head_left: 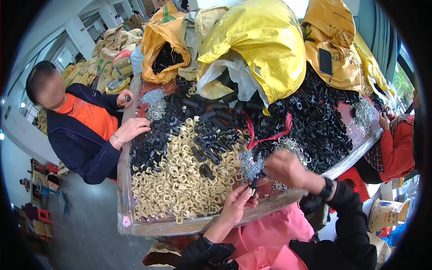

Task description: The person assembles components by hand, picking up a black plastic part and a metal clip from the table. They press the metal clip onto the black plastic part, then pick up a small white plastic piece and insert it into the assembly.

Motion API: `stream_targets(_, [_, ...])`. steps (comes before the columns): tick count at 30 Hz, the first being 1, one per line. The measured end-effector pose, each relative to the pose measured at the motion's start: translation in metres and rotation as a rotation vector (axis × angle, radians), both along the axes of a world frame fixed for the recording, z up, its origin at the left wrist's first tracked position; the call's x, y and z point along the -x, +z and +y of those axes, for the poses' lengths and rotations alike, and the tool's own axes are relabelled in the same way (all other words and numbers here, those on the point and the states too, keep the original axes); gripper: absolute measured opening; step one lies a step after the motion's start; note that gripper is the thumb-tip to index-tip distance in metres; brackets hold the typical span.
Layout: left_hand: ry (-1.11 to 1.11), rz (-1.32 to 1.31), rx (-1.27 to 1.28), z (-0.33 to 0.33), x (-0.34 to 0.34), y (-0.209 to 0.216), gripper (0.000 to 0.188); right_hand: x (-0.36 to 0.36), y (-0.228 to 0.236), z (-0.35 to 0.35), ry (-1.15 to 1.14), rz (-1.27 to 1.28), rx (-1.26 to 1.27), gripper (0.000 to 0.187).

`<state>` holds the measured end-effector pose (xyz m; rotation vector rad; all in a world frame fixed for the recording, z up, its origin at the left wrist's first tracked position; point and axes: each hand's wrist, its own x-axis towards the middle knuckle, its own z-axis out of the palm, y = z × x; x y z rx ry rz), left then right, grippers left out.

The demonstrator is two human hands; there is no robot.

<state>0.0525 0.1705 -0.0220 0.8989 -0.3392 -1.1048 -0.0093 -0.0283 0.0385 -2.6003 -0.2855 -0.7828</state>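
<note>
My left hand (237, 203), close to the table's near edge, is closed on a small black plastic part (254, 185) held upright between thumb and fingers. My right hand (288, 168) is just above and to the right of it, blurred, so its fingers do not show clearly. Beneath and beside the right hand lie a heap of small silvery springs (250, 164) and a heap of bent metal wire hooks (290, 145). To the left spreads a large pile of beige plastic rings (175, 191), with several black tubular parts (211, 150) on top.
Black plastic parts (310, 121) cover much of the table (175, 229). A red ribbon (270, 139) lies across them. Yellow sacks (265, 40) and an orange sack (155, 40) stand at the back. A phone (325, 61) rests on one. Co-workers sit left (85, 126) and right (398, 144).
</note>
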Motion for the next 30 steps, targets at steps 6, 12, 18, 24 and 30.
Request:
stream_targets(6, [0.018,0.029,-0.077,0.007,-0.003,0.003,0.025,-0.122,-0.024,-0.094,-0.424,0.041,0.351,0.016])
stream_targets(12, [0.093,0.098,-0.145,0.02,-0.007,0.009,0.026,-0.145,-0.047,-0.106,-0.542,0.203,0.497,0.023])
stream_targets(18, [0.092,0.113,-0.104,0.019,-0.007,-0.001,0.027,-0.085,-0.014,-0.093,-0.156,0.169,-0.027,0.034])
stream_targets(24, [0.111,0.121,-0.068,0.016,0.003,0.009,0.027,0.019,0.047,-0.061,-0.087,0.277,-0.664,0.037])
stream_targets(30, [0.117,0.169,-0.09,0.005,0.017,0.026,0.029,0.08,-0.005,-0.043,0.082,-0.218,-1.904,0.038])
